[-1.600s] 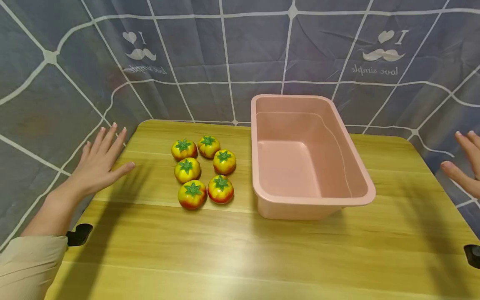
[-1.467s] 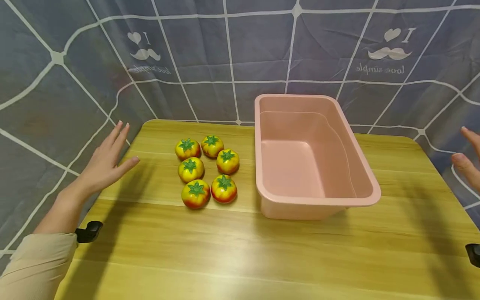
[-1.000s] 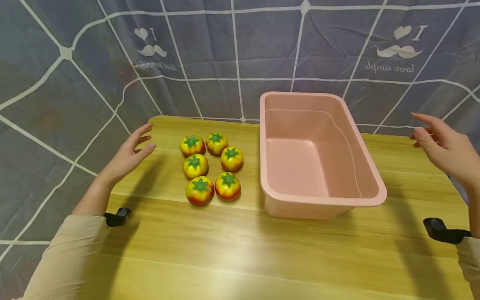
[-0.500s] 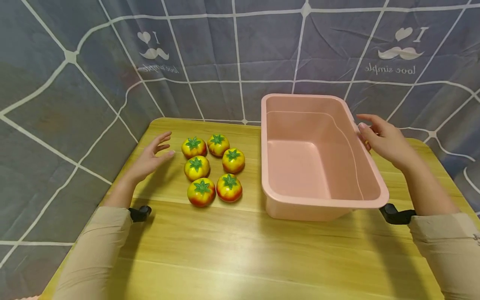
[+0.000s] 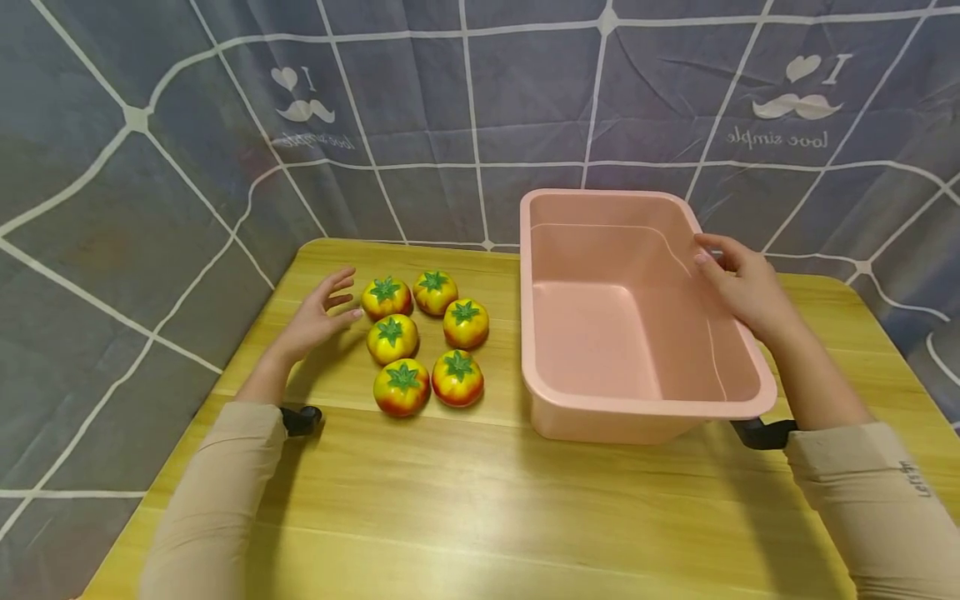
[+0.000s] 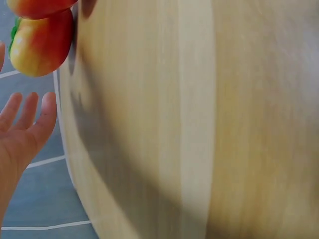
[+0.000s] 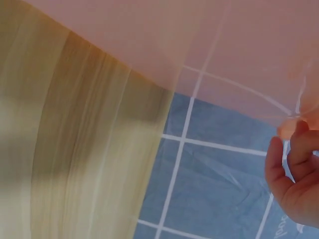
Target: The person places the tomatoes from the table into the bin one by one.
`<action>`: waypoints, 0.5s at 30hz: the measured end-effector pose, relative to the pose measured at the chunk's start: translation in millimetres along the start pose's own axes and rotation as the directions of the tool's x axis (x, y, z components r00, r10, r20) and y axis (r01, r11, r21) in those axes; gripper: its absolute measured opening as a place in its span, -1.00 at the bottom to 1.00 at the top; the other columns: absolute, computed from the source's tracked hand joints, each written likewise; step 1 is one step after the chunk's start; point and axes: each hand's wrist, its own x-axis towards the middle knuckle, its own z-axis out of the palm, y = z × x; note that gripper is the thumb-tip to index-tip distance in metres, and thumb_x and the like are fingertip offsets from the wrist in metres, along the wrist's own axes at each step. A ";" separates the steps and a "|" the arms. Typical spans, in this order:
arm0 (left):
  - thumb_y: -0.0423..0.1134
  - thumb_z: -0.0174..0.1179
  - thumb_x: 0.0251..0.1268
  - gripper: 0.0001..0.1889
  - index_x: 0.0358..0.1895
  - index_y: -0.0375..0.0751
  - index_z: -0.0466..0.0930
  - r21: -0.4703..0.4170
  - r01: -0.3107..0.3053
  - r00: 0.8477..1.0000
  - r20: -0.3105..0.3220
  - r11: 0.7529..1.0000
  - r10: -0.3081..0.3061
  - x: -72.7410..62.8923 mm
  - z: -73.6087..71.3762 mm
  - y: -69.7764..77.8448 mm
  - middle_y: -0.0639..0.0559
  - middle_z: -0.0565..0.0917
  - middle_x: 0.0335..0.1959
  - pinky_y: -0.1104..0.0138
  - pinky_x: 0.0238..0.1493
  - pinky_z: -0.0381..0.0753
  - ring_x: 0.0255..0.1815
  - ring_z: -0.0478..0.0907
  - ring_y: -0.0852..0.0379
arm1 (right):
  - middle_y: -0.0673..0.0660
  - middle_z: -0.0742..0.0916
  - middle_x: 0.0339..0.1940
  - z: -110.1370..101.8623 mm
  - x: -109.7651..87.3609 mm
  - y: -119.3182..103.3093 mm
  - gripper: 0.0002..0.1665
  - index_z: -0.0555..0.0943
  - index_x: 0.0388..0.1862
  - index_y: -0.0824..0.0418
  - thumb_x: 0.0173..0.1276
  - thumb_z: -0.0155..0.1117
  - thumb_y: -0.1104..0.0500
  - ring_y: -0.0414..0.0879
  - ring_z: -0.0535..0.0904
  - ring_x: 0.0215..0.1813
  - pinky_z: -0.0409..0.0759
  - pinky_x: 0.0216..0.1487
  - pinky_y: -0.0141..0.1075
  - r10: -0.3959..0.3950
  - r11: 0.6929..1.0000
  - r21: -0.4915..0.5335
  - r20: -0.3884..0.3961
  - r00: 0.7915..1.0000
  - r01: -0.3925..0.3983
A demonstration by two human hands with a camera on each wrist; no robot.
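In the head view, several yellow-red tomatoes (image 5: pixel 402 387) with green leafy tops sit in a cluster on the table. My left hand (image 5: pixel 318 317) is just left of them, its fingers loosely bent and holding nothing. The thumb tip comes near the upper left tomatoes; contact cannot be told. The left wrist view has the same hand (image 6: pixel 20 134) below a tomato (image 6: pixel 42 45). A deep pink basin (image 5: pixel 585 333) stands right of the cluster. At its right rim, my right hand (image 5: pixel 742 287) grips the edge; in the right wrist view its curled fingers (image 7: pixel 296 174) meet the rim.
The wooden table (image 5: pixel 420 508) has rounded back corners. A grey-blue curtain (image 5: pixel 525 92) with white grid lines hangs along the back and sides. A black wrist mount (image 5: pixel 302 420) is on the left cuff, another (image 5: pixel 763 433) on the right.
Both hands have come inward from the table's sides. My left hand has neared the tomatoes, and my right hand has reached the basin's right rim and taken hold. The basin and tomatoes stay put.
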 end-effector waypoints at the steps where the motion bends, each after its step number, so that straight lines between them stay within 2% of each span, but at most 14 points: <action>1: -0.44 0.09 0.30 -0.26 0.47 -0.21 -0.10 -0.003 0.005 1.000 0.005 1.000 -0.005 0.8 0.8 -0.7 -0.39 0.01 0.40 -0.05 0.21 0.30 0.34 0.09 -0.36 | 0.39 0.55 -0.12 0.5 0.0 0.3 -0.37 0.28 0.36 0.28 0.45 -0.05 -0.05 -0.27 0.45 -0.38 0.43 -0.45 -0.55 0.003 1.000 0.019 -0.009 1.000 -0.003; 4: -0.47 0.10 0.28 -0.24 0.46 -0.25 -0.11 -0.010 0.014 1.000 0.021 1.000 -0.014 3.4 2.9 -2.2 -0.42 -0.01 0.40 -0.12 0.23 0.23 0.33 0.09 -0.40 | 0.27 0.59 -0.28 2.0 0.7 0.7 -0.38 0.30 0.35 0.27 0.43 0.01 -0.04 -0.35 0.46 -0.49 0.48 -0.50 -0.51 0.014 0.998 0.054 -0.028 1.000 -0.013; 7: -0.49 0.10 0.27 -0.25 0.45 -0.30 -0.11 -0.019 0.030 0.999 0.038 0.999 -0.029 4.2 5.3 1.5 -0.45 -0.02 0.39 -0.15 0.26 0.15 0.33 0.08 -0.42 | 0.25 0.59 -0.32 2.8 1.0 0.3 -0.35 0.29 0.36 0.27 0.41 0.04 -0.04 -0.32 0.48 -0.52 0.50 -0.52 -0.49 0.025 0.996 0.083 -0.027 0.999 -0.022; 11: -0.52 0.09 0.26 -0.26 0.44 -0.35 -0.10 -0.025 0.043 0.997 0.059 0.999 -0.041 5.5 8.9 6.7 -0.49 -0.03 0.38 -0.17 0.27 0.09 0.33 0.05 -0.44 | 0.47 0.56 -0.11 3.3 0.6 -0.2 -0.31 0.24 0.39 0.25 0.40 0.05 -0.06 -0.37 0.52 -0.50 0.53 -0.49 -0.50 0.051 0.993 0.109 -0.010 0.999 -0.050; 15: -0.50 0.10 0.26 -0.25 0.44 -0.34 -0.10 0.003 0.036 0.997 0.067 0.999 -0.036 11.3 11.0 -1.3 -0.46 -0.01 0.38 -0.16 0.27 0.11 0.34 0.05 -0.42 | 0.54 0.53 -0.02 2.7 0.4 0.2 -0.29 0.23 0.40 0.23 0.39 0.05 -0.08 -0.40 0.51 -0.50 0.54 -0.49 -0.50 0.063 0.993 0.098 -0.012 0.998 -0.062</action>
